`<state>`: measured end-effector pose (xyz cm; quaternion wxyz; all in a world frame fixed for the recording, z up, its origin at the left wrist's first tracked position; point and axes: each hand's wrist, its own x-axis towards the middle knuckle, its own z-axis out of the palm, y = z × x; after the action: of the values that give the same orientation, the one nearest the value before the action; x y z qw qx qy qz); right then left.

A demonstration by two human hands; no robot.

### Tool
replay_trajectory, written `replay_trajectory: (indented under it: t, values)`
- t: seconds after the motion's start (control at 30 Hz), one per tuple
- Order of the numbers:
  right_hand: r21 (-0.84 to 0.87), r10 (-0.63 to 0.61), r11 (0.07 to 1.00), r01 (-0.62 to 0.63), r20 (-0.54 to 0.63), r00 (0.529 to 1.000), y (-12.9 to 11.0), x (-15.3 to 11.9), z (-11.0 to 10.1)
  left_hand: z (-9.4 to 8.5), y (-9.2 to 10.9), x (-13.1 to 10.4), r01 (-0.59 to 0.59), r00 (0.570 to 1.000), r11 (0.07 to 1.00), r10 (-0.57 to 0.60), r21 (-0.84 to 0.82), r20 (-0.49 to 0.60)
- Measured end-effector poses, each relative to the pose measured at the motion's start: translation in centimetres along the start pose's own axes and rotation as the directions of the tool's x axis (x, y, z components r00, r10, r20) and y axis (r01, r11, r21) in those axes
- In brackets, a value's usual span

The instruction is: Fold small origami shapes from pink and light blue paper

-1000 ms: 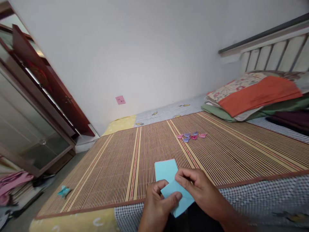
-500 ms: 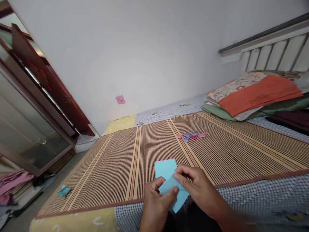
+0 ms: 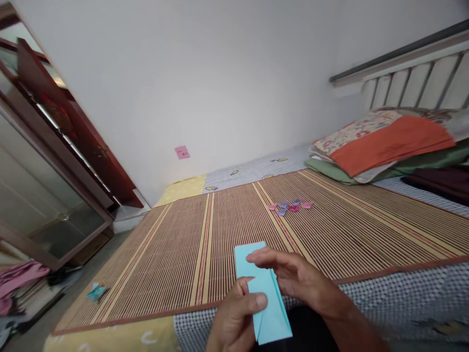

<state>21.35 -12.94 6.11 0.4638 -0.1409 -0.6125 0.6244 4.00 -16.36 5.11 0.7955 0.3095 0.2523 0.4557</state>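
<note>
A light-blue sheet of folded paper (image 3: 270,308) is in my left hand (image 3: 240,313), its thumb pressed on the front and the fingers mostly behind. Creases show near the lower end of the paper. My right hand (image 3: 296,274) is at the upper right edge of this paper, fingers stretched out and apart from the thumb; whether it touches the edge I cannot tell. Just beyond, a second light-blue paper (image 3: 244,254) lies flat on the striped mat (image 3: 176,244), partly covered by my hands and the folded paper.
Several small pink and purple folded papers (image 3: 289,207) lie farther back on the mat. A blue folded paper piece (image 3: 95,292) sits near the left edge. Folded bedding (image 3: 388,142) is stacked at the right by the radiator (image 3: 414,83). A pink note (image 3: 182,152) is on the wall.
The folded paper has turned from a slanted position to a long upright strip. My right hand has let go of its corner, and the fingers have straightened.
</note>
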Motion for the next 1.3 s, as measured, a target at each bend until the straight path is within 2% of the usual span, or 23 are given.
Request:
replay_trajectory:
  t: [0.07, 0.1, 0.2, 0.27, 0.3, 0.37, 0.4, 0.43, 0.53, 0.7, 0.83, 1.03, 1.17, 1.3]
  values:
    - [0.017, -0.056, 0.998, 0.055, 0.076, 0.995, -0.1, 0.3, 0.3, -0.4, -1.0, 0.3, 0.014, 0.997, 0.996, -0.007, -0.093, 0.082]
    - [0.015, -0.077, 0.997, 0.076, 0.089, 0.993, -0.1, 0.5, 0.4, -0.6, -1.5, 0.5, 0.040, 0.988, 0.993, -0.023, -0.108, 0.156]
    - [0.004, -0.091, 0.996, 0.091, 0.066, 0.994, 0.1, 0.8, 0.5, -1.2, -2.6, 1.0, 0.095, 0.973, 0.988, -0.067, -0.119, 0.222]
    - [-0.036, -0.039, 0.999, 0.040, 0.021, 0.999, 0.1, 0.7, 0.2, -1.6, -2.5, 1.2, 0.118, 0.976, 0.993, -0.110, -0.032, 0.187]
    - [-0.070, 0.000, 0.998, 0.000, -0.010, 1.000, 0.0, 0.6, -0.1, -1.7, -2.1, 1.2, 0.126, 0.981, 0.990, -0.135, 0.067, 0.142]
    - [-0.151, 0.077, 0.984, -0.089, -0.084, 0.993, -0.3, 0.4, -0.5, -1.8, -0.8, 0.9, 0.012, 0.999, 0.981, -0.005, 0.191, -0.040]
    - [-0.197, 0.109, 0.972, -0.130, -0.115, 0.987, -0.5, 0.3, -0.6, -1.7, 0.0, 0.7, -0.046, 0.991, 0.969, 0.075, 0.241, -0.110]
    - [-0.242, 0.128, 0.957, -0.160, -0.143, 0.981, -0.7, 0.3, -0.7, -1.6, 0.7, 0.5, -0.070, 0.986, 0.955, 0.110, 0.287, -0.126]
    - [-0.358, 0.132, 0.913, -0.197, -0.198, 0.971, -0.9, 0.4, -0.7, -1.0, 2.0, -0.2, -0.094, 0.987, 0.916, 0.137, 0.390, -0.084]
    - [-0.465, 0.059, 0.869, -0.167, -0.239, 0.969, -0.8, 0.8, 0.1, -0.2, 1.4, -0.1, -0.106, 0.984, 0.876, 0.159, 0.470, -0.074]
    - [-0.439, 0.061, 0.884, -0.160, -0.229, 0.971, -0.6, 0.9, 0.6, -0.1, 1.0, 0.1, -0.131, 0.969, 0.855, 0.216, 0.501, -0.115]
    - [-0.399, 0.025, 0.909, -0.124, -0.245, 0.969, -0.2, 1.0, 0.8, 0.1, 1.4, -0.1, -0.162, 0.963, 0.773, 0.259, 0.613, -0.071]
    - [-0.447, -0.036, 0.891, -0.084, -0.253, 0.967, 0.0, 1.3, 1.2, 0.0, 1.2, 0.0, -0.139, 0.969, 0.800, 0.232, 0.583, -0.088]
    - [-0.506, -0.057, 0.856, -0.104, -0.293, 0.954, -0.1, 0.7, 0.9, -0.2, 1.4, 0.5, -0.144, 0.964, 0.848, 0.237, 0.510, -0.122]
